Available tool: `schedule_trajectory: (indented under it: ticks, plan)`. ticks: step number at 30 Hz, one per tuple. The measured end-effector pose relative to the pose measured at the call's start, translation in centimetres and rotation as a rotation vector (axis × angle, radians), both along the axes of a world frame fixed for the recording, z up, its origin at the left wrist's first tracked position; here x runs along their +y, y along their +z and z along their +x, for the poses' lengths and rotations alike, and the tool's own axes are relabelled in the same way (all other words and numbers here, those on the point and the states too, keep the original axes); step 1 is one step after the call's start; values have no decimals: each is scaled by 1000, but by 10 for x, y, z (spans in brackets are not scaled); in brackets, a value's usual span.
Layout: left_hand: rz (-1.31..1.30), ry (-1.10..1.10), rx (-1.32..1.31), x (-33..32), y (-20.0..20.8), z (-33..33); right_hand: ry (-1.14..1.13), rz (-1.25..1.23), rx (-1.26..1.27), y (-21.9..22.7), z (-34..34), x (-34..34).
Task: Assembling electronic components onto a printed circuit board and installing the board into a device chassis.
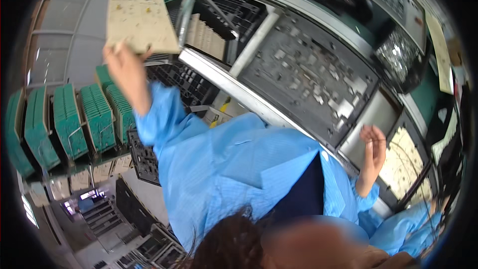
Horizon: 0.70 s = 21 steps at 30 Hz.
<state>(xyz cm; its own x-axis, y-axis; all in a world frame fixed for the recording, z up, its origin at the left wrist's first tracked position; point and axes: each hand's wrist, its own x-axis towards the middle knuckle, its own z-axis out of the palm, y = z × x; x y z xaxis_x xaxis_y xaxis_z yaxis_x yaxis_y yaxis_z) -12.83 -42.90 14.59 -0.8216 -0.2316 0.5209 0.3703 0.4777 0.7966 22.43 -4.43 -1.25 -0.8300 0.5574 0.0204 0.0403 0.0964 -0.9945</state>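
My left hand (124, 65) is raised at the upper left and grips the lower edge of a beige, speckled circuit board (142, 17), holding it up in front of a black slotted rack (224, 15). My right hand (373, 144) hovers at the right with loosely curled fingers and nothing in it, just beside the lower corner of a dark fixture plate (308, 79) full of small cutouts. Blue coat sleeves cover both forearms.
Racks of upright green circuit boards (69, 119) stand at the left. More beige boards sit in the black rack's slots (204, 35). A metal rail (234, 92) edges the fixture plate. Another beige panel (406, 162) lies at the right, past my right hand.
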Motion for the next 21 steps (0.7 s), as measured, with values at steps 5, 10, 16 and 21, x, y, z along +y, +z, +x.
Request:
schedule_trajectory:
  ticks: [5, 10, 16, 21]
  plan:
    - [-80, -208, 11, 22, 13, 42, -77, 153, 122, 30, -28, 0]
    - [-60, -787, -323, 76, -21, -22, 83, 338, 176, 49, -84, 12]
    - [266, -1129, -847, 169, -95, -64, 61, 33, 197, 18, -97, 42]
    - [154, -1249, -625, 204, -183, -89, -66, 101, 38, -3, -91, 45]
